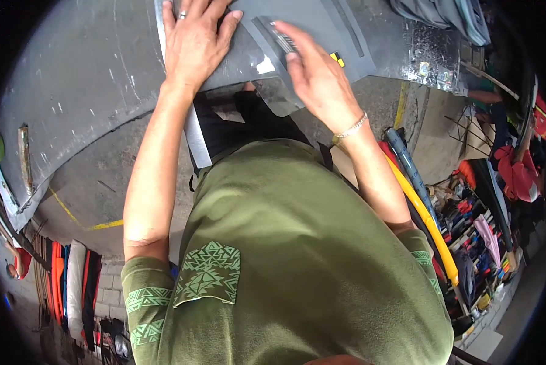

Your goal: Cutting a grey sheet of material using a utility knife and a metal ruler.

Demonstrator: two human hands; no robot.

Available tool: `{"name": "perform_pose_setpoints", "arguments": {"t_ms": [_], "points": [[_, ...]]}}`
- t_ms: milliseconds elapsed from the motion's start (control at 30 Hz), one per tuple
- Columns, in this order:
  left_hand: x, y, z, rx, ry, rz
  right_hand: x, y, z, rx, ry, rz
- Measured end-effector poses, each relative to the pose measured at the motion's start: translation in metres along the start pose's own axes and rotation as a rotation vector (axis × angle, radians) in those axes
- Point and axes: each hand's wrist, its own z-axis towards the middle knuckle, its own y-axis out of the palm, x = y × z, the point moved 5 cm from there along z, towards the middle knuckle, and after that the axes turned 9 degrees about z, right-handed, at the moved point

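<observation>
My left hand (195,48) lies flat, palm down, on a dark grey sheet (106,67) spread over the table, its fingers apart and a ring on one. Under its outer side runs a long silver straightedge (195,139), which sticks out past the table's near edge. My right hand (321,82) is over a smaller grey piece (309,21) with dark slots. Between its thumb and forefinger is a thin silver strip with slanted marks (285,40); its kind is unclear. A small yellow and black thing (337,59) shows beside the knuckles.
Dark folded cloth (446,15) lies at the far right of the table. A worn tube (25,158) rests at its left. Yellow and blue rolls (428,219) stand on my right, near piled goods (483,243). Upright coloured rolls (72,289) are lower left. Other people are at the right.
</observation>
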Motion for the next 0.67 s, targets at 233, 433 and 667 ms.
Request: {"name": "perform_pose_setpoints", "arguments": {"t_ms": [233,433,667], "points": [[-0.005,0.014,-0.013,0.204,0.16,-0.032,0.071,-0.106,-0.035,0.396,0.124,-0.336],[-0.017,-0.002,-0.008,-0.052,-0.301,-0.541,0.099,-0.129,-0.029,0.511,-0.024,-0.615],[-0.053,0.013,-0.042,0.0,-0.62,-1.369,-0.015,0.004,0.022,0.121,0.233,0.402]]}}
